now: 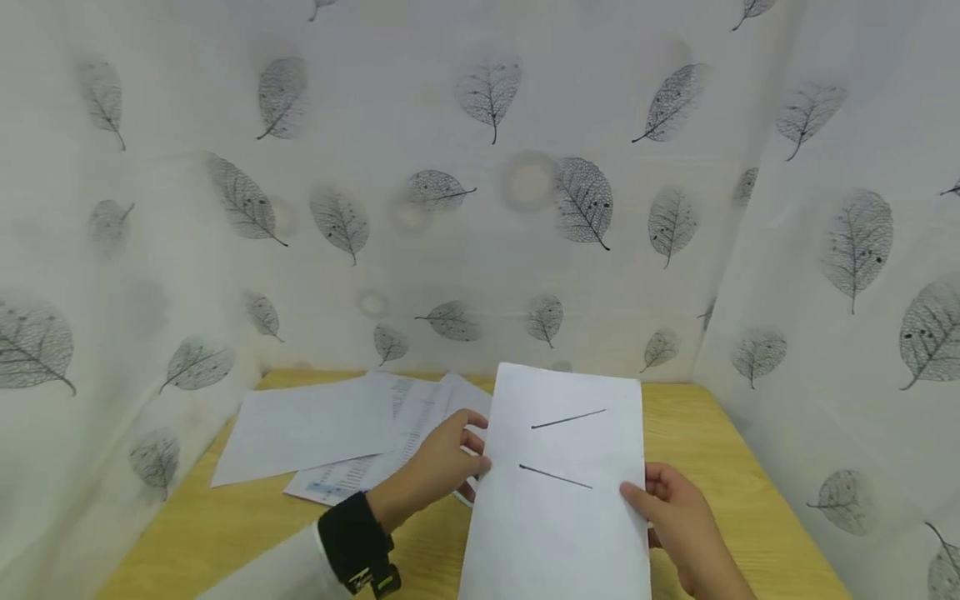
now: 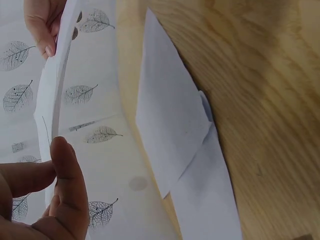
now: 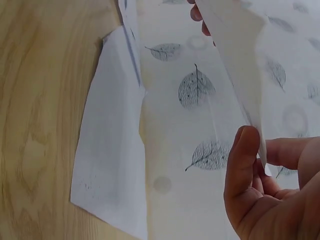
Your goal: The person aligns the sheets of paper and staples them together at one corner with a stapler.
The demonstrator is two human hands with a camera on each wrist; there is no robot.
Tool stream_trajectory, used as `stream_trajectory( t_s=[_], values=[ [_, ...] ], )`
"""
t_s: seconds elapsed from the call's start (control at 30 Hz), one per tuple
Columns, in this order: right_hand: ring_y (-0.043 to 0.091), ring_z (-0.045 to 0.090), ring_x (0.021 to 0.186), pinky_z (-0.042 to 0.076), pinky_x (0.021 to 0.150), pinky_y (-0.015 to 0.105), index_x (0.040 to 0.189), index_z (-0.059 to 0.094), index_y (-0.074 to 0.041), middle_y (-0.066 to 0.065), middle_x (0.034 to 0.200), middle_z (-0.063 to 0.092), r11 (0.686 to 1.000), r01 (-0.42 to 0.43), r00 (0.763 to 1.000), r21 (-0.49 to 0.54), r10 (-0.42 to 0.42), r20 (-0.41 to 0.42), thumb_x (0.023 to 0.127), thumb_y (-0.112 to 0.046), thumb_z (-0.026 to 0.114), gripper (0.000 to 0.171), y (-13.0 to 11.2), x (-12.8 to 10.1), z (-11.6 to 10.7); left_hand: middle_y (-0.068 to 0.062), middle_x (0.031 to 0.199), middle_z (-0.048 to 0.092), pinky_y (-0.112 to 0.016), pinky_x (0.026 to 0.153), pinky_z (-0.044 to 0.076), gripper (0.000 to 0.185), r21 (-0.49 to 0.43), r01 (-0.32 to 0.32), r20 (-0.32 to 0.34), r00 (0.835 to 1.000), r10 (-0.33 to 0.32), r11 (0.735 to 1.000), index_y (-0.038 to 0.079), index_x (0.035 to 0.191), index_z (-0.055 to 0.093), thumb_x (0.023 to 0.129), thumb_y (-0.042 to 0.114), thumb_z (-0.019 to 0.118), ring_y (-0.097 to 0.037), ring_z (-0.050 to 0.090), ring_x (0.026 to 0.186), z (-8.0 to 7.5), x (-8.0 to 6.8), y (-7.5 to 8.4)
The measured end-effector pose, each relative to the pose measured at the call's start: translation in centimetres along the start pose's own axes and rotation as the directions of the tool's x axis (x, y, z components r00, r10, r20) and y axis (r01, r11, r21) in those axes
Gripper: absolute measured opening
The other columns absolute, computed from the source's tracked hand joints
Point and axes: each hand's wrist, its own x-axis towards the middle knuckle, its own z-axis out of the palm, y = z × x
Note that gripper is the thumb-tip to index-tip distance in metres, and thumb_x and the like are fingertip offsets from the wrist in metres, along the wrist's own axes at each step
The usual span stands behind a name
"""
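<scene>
A white sheet of paper with two slanted black lines stands raised in front of me in the head view. My left hand pinches its left edge between thumb and fingers. At the opposite edge my right hand grips the sheet, thumb on the front and fingers behind. The left wrist view shows the sheet almost edge-on and slightly bowed, between my left hand and the right one above. Seen from the right wrist, the paper narrows to the corner beside my right thumb.
Loose papers lie on the wooden table: a blank white sheet at the left overlaps printed pages. Behind and at both sides hangs a pale curtain with leaf prints. A black band circles my left wrist.
</scene>
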Motion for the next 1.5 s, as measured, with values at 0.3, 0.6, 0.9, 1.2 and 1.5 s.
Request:
stream_trajectory(
  t_s=[0.3, 0.6, 0.9, 1.2, 1.5],
  values=[
    [0.020, 0.061, 0.065, 0.056, 0.048, 0.040, 0.115, 0.062, 0.000, 0.007, 0.091, 0.061, 0.978, 0.063, 0.998, -0.200, -0.057, 0.039, 0.089, -0.014, 0.077, 0.032, 0.4, -1.8, 3.5, -0.013, 0.096, 0.058, -0.039, 0.049, 0.057, 0.064, 0.107, 0.046, -0.004, 0.999, -0.046, 0.993, 0.003, 0.141, 0.044, 0.084, -0.007, 0.069, -0.022, 0.061, 0.067, -1.2, -4.5, -2.8],
    [0.016, 0.053, 0.055, 0.050, 0.045, 0.032, 0.093, 0.055, -0.005, 0.003, 0.077, 0.053, 0.930, 0.205, 0.960, -0.306, -0.130, 0.247, 0.086, -0.010, 0.077, 0.024, 2.6, -2.0, 6.1, -0.005, 0.082, 0.060, -0.029, 0.049, 0.047, 0.068, 0.354, 0.075, -0.001, 0.997, -0.080, 0.932, 0.002, 0.144, 0.039, 0.083, -0.009, 0.067, -0.017, 0.058, 0.061, -1.3, -6.3, -6.1],
    [0.013, 0.051, 0.060, 0.043, 0.056, 0.031, 0.083, 0.056, -0.010, -0.004, 0.068, 0.055, 0.747, 0.346, 0.937, -0.568, -0.241, 0.254, 0.079, -0.016, 0.081, 0.025, 4.3, -1.6, 8.0, -0.008, 0.105, 0.068, -0.052, 0.085, 0.053, 0.037, 0.537, 0.052, 0.073, 0.991, -0.108, 0.842, 0.010, 0.118, 0.063, 0.085, -0.007, 0.062, -0.022, 0.062, 0.093, -0.6, -7.1, -7.3],
    [0.016, 0.055, 0.061, 0.049, 0.056, 0.040, 0.084, 0.059, -0.009, -0.001, 0.066, 0.056, 0.589, 0.256, 0.966, -0.767, -0.196, 0.172, 0.076, -0.027, 0.088, 0.035, 4.9, -2.1, 9.5, -0.003, 0.097, 0.059, -0.047, 0.086, 0.053, 0.024, 0.689, 0.087, 0.060, 0.982, -0.177, 0.720, 0.010, 0.106, 0.074, 0.085, -0.001, 0.067, -0.018, 0.054, 0.087, 0.2, -7.1, -8.0],
    [0.020, 0.062, 0.063, 0.054, 0.053, 0.038, 0.114, 0.058, 0.004, 0.013, 0.082, 0.061, 0.542, 0.273, 0.956, -0.795, -0.244, 0.162, 0.070, -0.025, 0.093, 0.064, 5.0, -2.3, 9.8, -0.005, 0.095, 0.050, -0.039, 0.070, 0.052, 0.020, 0.759, 0.020, 0.060, 0.993, -0.100, 0.651, 0.013, 0.103, 0.076, 0.083, 0.012, 0.074, -0.016, 0.050, 0.077, 0.4, -7.6, -8.4]
  ],
)
